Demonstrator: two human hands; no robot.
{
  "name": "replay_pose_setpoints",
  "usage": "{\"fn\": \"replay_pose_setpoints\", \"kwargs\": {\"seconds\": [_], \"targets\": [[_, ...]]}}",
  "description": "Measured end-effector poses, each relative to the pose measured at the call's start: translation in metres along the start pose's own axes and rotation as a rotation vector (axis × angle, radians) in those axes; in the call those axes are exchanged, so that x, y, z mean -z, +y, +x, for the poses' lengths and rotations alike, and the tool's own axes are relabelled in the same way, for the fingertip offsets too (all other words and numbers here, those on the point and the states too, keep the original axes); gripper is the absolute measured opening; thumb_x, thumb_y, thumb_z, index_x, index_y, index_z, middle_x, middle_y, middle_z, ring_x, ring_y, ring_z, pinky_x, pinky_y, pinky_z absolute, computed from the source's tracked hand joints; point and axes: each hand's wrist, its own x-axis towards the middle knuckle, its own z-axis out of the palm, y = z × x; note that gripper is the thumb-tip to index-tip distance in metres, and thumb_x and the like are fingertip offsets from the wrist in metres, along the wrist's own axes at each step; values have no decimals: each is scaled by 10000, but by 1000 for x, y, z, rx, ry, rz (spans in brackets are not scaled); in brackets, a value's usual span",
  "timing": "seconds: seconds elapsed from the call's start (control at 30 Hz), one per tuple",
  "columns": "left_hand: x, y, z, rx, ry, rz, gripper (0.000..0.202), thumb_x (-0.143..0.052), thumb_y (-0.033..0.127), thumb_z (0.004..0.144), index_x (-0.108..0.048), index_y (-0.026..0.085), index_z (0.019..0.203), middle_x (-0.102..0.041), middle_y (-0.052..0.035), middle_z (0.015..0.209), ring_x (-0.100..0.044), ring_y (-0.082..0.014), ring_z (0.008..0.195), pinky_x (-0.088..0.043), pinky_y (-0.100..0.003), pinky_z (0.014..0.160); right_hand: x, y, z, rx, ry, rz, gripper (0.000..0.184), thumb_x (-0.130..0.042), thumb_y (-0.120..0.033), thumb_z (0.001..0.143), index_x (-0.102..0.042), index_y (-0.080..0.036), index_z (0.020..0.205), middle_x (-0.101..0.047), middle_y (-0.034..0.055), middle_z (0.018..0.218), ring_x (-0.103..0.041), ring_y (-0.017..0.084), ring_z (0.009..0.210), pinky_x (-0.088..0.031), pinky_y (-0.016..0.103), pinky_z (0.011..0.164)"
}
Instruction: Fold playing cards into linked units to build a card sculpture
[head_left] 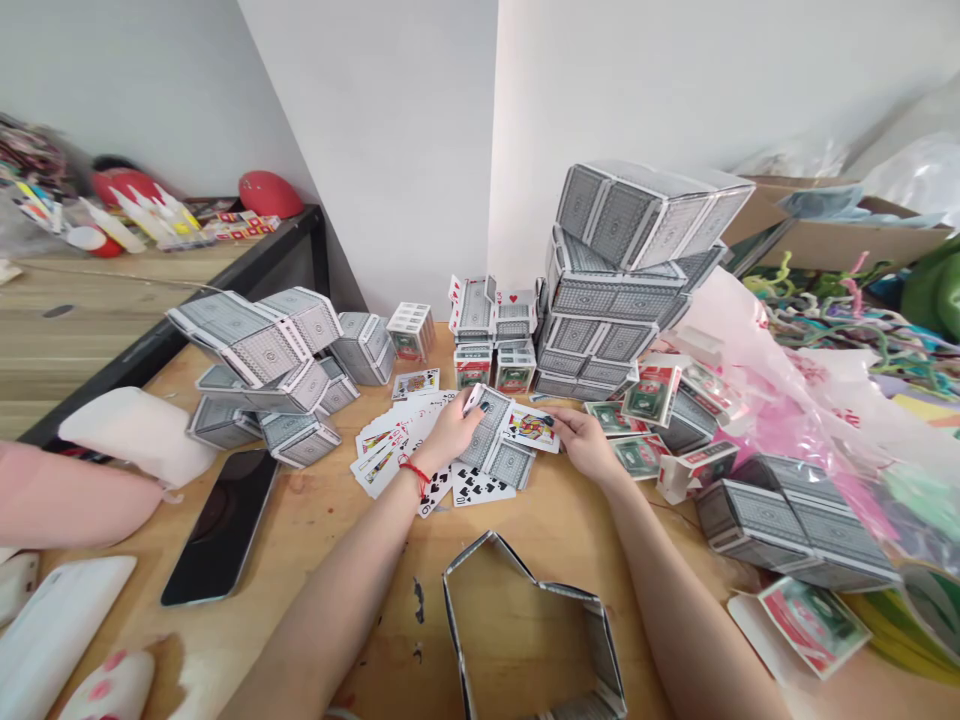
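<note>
My left hand (448,428), with a red cord at the wrist, is closed on the edge of a joined piece of grey-backed playing cards (491,425). Between the thumb and fingers of my right hand (586,442) is the edge of a face card (531,427), which lies face up against that piece. Loose playing cards (390,440) are spread under and left of my left hand. A ten of spades (480,487) lies just below the piece. Nearer to me stands an open ring of joined cards (452,610), between my forearms.
Folded-card blocks are stacked in a tall tower (600,300) at the back right and a lower pile (262,350) on the left. Card boxes (652,390) lie right of my hand. A black phone (221,525) lies at left; pink plastic (750,330) covers the right.
</note>
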Motion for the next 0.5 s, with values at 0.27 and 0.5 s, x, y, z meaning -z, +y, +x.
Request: {"fn": "replay_pose_setpoints", "kwargs": {"seconds": [0.27,0.5], "targets": [[-1,-3,2,34,47,-21,261,-549,186,704,-585,189,962,-623,-46,1005,-540,-206,956,-360,-308,909,-11,7,0,175,252,-158,251,-473,-335,757,-641,-182,861,-663,84,921,-590,226,882,-459,338,772],[-1,-5,2,-19,7,45,282,-519,184,732,-563,188,1011,-614,-49,1018,-545,-202,945,-375,-301,885,-10,-3,-4,-93,83,110,306,-618,-396,668,-563,-187,884,-559,-29,562,-419,91,373,-333,215,357]]}}
